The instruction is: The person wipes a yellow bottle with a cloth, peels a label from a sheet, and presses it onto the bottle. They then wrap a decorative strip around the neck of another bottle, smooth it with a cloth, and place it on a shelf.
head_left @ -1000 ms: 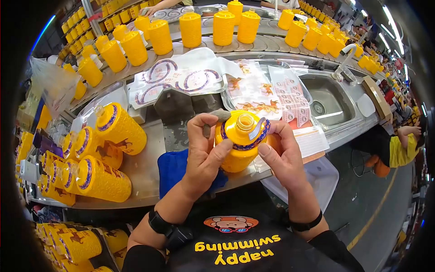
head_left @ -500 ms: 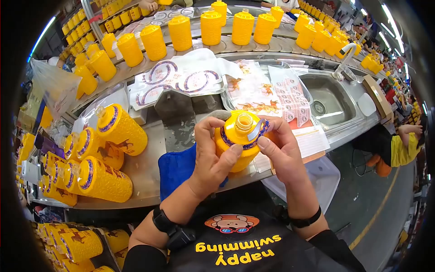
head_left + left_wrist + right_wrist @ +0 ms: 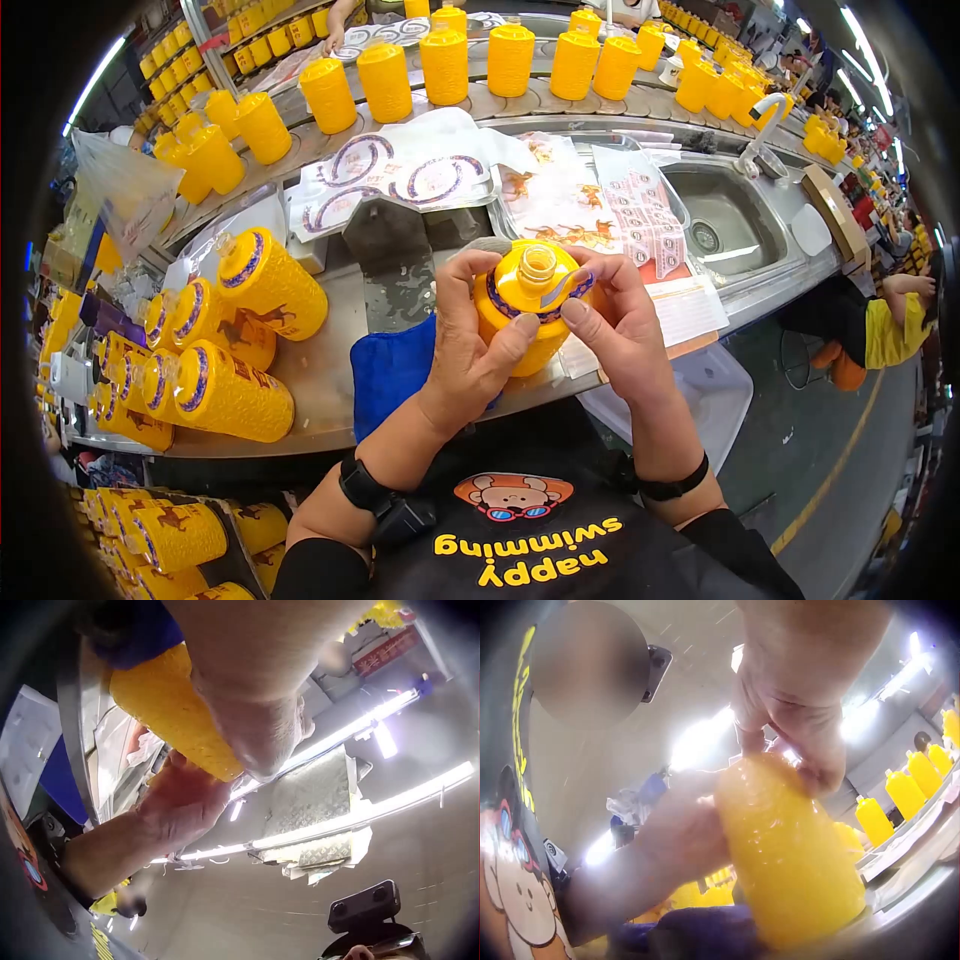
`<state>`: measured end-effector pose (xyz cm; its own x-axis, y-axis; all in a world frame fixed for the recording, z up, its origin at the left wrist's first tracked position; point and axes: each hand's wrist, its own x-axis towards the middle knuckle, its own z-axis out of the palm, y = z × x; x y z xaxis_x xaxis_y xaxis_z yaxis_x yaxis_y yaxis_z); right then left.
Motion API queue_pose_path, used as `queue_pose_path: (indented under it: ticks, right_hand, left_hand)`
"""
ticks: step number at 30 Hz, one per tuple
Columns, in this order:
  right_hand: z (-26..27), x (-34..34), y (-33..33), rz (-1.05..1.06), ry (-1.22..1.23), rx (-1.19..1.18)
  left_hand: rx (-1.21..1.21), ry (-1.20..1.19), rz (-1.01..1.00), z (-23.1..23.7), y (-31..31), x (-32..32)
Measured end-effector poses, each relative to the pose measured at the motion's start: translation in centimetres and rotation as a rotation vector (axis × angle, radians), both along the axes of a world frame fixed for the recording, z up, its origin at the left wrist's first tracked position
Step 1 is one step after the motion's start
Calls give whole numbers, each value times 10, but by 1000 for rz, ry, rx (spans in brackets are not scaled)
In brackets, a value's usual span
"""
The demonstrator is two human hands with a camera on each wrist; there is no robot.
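Yellow bottle (image 3: 545, 352), one; held neck uppermost between both hands at the near edge of the counter (image 3: 328, 380); part-decorated. Whether its base is supported cannot be told. Listed left to right:

Decorated bottles (image 3: 240, 395), grouped; shoulder bands applied, horse pictures shown on several; judged to be further along.

Band sheets (image 3: 395, 178); spare strips laid out on paper.

Left hand (image 3: 468, 335); bottle gripped at its side, thumb pressed near the shoulder.

Patterned band (image 3: 497, 305); wrapped along the left and near shoulder; right end seemingly not yet smoothed flat.

Right hand (image 3: 628, 320); that end apparently pinched between thumb and forefinger.

Horse decals (image 3: 582, 236); judged as left for later, no horse being seen on the bottle's exposed faces, though part is covered.

Plain bottles (image 3: 692, 88), rear row; judged untreated.
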<state>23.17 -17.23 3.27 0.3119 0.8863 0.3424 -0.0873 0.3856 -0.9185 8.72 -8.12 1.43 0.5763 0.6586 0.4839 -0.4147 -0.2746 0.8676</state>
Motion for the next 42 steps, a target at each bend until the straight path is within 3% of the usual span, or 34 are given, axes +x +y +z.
queue_pose_path:
  ticks: [7,10,19,25,28,31,35,42]
  right_hand:
    - [3,2,-4,16,25,-17]
    - [3,8,-6,-5,-86,-44]
    - [6,8,-3,59,19,-68]
    - [-2,3,-10,-115,-180,-54]
    - [-1,16,-10,-62,-271,-102]
    - [1,14,-4,-48,-219,-60]
    - [-1,12,0,32,-91,-26]
    - [-1,11,0,16,-90,-29]
  left_hand:
    - [46,21,-10,-1,4,1]
    - [-50,-16,-144,7,10,1]
    - [-28,0,-90,6,0,4]
    - [-87,21,-241,8,19,4]
    - [-224,-84,-258,8,12,3]
    - [-165,-28,-154,2,11,3]
    - [-144,-18,-186,3,10,1]
    - [-256,-56,-173,4,8,3]
